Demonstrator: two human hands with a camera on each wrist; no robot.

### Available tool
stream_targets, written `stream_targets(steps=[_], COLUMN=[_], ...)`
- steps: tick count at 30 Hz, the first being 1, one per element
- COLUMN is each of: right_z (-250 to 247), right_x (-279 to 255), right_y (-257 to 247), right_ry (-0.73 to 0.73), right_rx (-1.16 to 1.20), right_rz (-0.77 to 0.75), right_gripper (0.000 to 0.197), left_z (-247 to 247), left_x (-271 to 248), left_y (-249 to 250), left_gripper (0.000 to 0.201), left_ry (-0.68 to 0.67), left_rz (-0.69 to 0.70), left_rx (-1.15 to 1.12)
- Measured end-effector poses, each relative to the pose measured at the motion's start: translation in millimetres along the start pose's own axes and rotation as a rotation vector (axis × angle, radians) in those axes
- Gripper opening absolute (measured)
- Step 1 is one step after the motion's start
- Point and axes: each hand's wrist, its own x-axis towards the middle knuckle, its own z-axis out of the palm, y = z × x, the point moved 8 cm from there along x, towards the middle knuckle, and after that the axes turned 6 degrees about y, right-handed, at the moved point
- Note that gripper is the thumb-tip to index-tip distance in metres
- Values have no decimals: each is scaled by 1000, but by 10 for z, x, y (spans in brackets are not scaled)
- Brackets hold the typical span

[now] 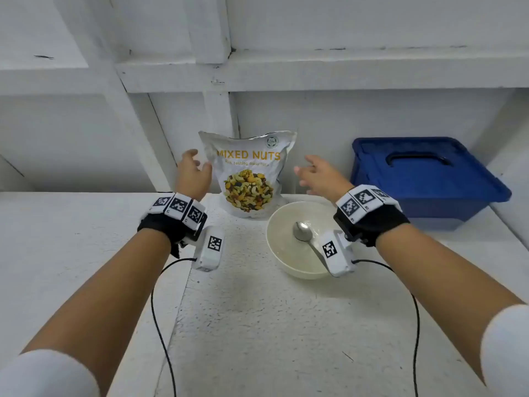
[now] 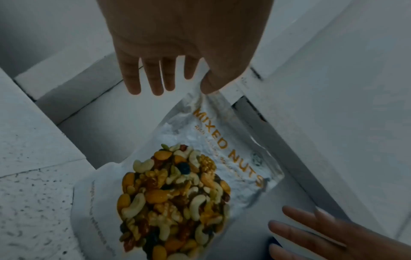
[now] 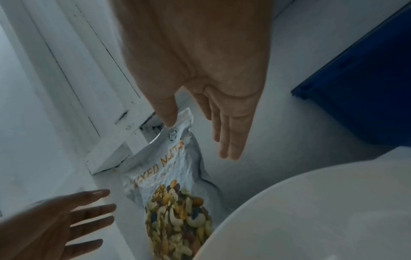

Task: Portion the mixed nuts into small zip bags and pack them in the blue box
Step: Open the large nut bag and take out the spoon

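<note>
A white pouch labelled MIXED NUTS point(image 1: 248, 173) point(image 2: 177, 184) point(image 3: 173, 190) stands upright against the back wall. My left hand point(image 1: 192, 171) point(image 2: 169, 66) hovers open just left of the pouch, fingers spread, and I cannot tell whether the thumb touches its top corner. On the pouch's right, my right hand point(image 1: 317, 176) point(image 3: 206, 109) is open too and holds nothing. The blue box point(image 1: 429, 179) point(image 3: 364, 98) sits at the back right with its lid on. No zip bags are in view.
A cream bowl point(image 1: 282, 253) point(image 3: 311, 211) with a metal spoon point(image 1: 304, 232) in it stands in front of the pouch, under my right wrist. White wall beams run close behind the pouch. The white speckled table point(image 1: 257, 325) stretches toward me.
</note>
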Motion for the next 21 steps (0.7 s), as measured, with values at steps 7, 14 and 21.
stream_targets(steps=[7,14,21], right_z=[231,179,206], right_x=[417,466,40], right_y=[-193,-224,-357], right_ry=[-54,46,-77], right_rx=[141,182,310], right_rz=[42,-5,-48], right_gripper=[24,12,16], left_z=[159,64,-326], left_x=[328,394,105], left_y=[-97,-52,-26], left_gripper=[47,14,29], left_ry=[-63,91,195], left_rz=[-103,28,112], left_rx=[-75,-9,-49])
